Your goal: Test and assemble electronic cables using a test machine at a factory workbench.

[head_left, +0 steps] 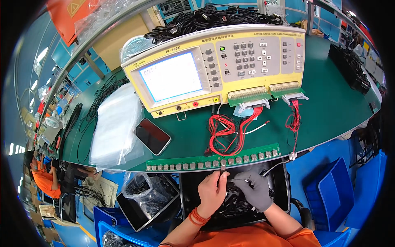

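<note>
My left hand [213, 190], bare with a red bead bracelet, pinches a cable plug [223, 168] at the front edge of a long green circuit board [185, 166]. The plug meets one of the row of metal sockets; how deep it sits I cannot tell. Just right of it, my right hand [256, 192] in a grey glove is closed on a thin cable end [233, 180], partly hidden by the fingers. Red and black wires [224, 133] run from the board's area to the yellow cable tester [214, 66], whose screen is lit.
Beneath my hands stands a black bin of dark cables [230, 210]. A phone [153, 136] and clear plastic bags [117, 123] lie on the green table [329, 103]. Blue crates [331, 193] stand right. Cables [210, 18] top the tester. Another person [44, 179] sits far left.
</note>
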Motion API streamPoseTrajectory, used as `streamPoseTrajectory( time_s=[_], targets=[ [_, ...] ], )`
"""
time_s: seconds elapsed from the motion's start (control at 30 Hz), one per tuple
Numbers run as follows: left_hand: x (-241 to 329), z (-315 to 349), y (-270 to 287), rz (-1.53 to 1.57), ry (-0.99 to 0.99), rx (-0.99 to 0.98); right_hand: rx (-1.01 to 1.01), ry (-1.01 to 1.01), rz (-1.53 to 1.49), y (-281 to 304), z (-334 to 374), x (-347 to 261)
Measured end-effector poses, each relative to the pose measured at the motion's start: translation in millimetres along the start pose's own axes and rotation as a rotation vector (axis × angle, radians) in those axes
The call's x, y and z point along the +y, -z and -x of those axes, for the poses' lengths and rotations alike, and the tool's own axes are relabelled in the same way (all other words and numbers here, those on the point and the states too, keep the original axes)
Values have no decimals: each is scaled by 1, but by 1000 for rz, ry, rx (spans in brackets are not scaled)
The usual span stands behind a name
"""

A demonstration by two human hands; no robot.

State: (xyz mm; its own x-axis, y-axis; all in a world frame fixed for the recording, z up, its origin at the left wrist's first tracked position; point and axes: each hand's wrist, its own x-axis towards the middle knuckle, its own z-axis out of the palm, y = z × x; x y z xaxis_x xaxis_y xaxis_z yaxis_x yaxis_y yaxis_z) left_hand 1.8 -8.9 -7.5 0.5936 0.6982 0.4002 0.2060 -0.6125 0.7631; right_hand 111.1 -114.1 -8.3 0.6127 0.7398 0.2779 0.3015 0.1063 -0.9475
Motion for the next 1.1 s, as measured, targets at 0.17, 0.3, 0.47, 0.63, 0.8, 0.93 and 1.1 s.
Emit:
streamPoseTrajectory(
  time_s=[0.17,0.3,0.47,0.63,0.8,0.93,1.1],
  targets=[
    [16,-18,16,746,754,-289,-116,-159,-203,15,-9,-9],
    [9,-28,25,943,828,-275,-260,-88,32,16,-41,-43],
    [11,-15,48,539,536,-553,-418,-178,-51,13,-33,-40],
    [-27,18,139,-361,166,-173,-257,-57,96,20,-26,-24],
    [-91,21,222,-1127,314,82,-782,232,860,-11,-14,57],
    [-26,13,150,-768,-126,-98,-1057,235,922,-15,-23,55],
    [-10,40,30,-450,-186,-371,-711,1,464,6,-30,8]
  ],
)
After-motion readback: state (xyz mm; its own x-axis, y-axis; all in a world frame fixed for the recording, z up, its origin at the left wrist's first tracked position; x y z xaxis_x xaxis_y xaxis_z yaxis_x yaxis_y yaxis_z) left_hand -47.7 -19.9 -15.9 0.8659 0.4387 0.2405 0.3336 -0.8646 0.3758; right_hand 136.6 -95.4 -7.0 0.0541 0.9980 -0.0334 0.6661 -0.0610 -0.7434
